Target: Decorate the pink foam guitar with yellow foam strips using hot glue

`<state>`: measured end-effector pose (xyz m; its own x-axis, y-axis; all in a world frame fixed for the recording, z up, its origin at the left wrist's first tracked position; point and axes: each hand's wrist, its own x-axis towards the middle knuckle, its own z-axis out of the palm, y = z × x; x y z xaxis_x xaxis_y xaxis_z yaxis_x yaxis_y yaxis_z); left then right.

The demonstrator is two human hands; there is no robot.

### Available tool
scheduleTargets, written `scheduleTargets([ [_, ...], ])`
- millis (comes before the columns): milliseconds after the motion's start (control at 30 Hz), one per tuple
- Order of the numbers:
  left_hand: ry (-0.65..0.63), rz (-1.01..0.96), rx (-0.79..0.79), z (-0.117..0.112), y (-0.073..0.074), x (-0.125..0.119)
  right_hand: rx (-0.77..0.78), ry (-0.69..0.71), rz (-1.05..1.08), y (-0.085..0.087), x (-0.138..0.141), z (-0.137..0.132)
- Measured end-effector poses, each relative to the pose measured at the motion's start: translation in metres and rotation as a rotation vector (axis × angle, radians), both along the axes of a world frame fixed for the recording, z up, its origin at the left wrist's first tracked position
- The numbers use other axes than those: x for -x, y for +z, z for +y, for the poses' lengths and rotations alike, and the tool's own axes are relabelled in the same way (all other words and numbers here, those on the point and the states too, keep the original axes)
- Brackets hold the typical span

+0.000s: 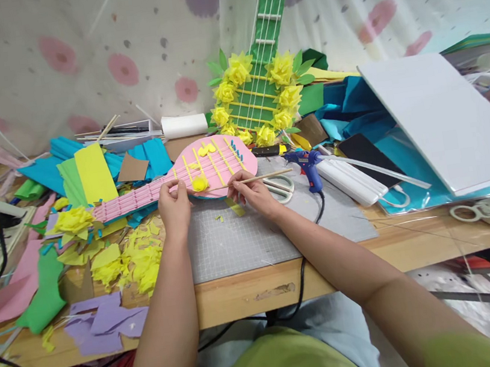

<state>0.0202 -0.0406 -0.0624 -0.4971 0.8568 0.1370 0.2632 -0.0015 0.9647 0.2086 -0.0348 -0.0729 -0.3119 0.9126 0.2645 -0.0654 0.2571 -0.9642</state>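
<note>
A pink paper guitar (206, 166) lies across the grey cutting mat (252, 237), its neck pointing left. My left hand (174, 205) is closed, pinching the guitar's lower edge beside a small yellow paper flower (200, 183). My right hand (251, 193) is closed on a thin wooden stick (266, 175) whose tip points left toward that flower. Yellow strips and several more yellow pieces sit on the guitar's body.
A green paper guitar with yellow flowers (260, 96) leans against the back curtain. Blue glue gun (309, 165), white scissors (279, 188), a white board (445, 119) and a phone (366, 151) lie right. Yellow, purple and green paper scraps (114, 262) cover the left.
</note>
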Motion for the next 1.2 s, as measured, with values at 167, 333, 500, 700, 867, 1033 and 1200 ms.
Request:
scheduleTargets([
  [167, -0.052, 0.061, 0.018, 0.002, -0.006, 0.000, 0.000, 0.032, 0.000, -0.005, 0.004, 0.004],
  [333, -0.066, 0.079, 0.018, -0.001, -0.002, -0.002, 0.018, 0.040, 0.041, -0.004, 0.004, 0.003],
  [500, -0.032, 0.008, -0.067, -0.004, 0.005, -0.004, 0.044, -0.012, 0.103, 0.007, -0.008, 0.005],
  [700, 0.098, 0.064, -0.177, 0.002, 0.004, 0.006, -0.202, -0.330, -0.148, 0.023, -0.044, 0.012],
  [867, -0.019, 0.311, -0.101, 0.024, 0.018, 0.022, -0.421, -0.517, -0.901, 0.027, -0.078, 0.005],
  [1033, -0.319, 0.669, 0.009, 0.059, 0.043, 0.026, -0.288, -0.471, -1.216, 0.010, -0.087, 0.000],
  [1200, -0.506, 0.883, 0.127, 0.074, 0.049, 0.020, -0.242, -0.399, -1.246, -0.002, -0.082, 0.005],
])
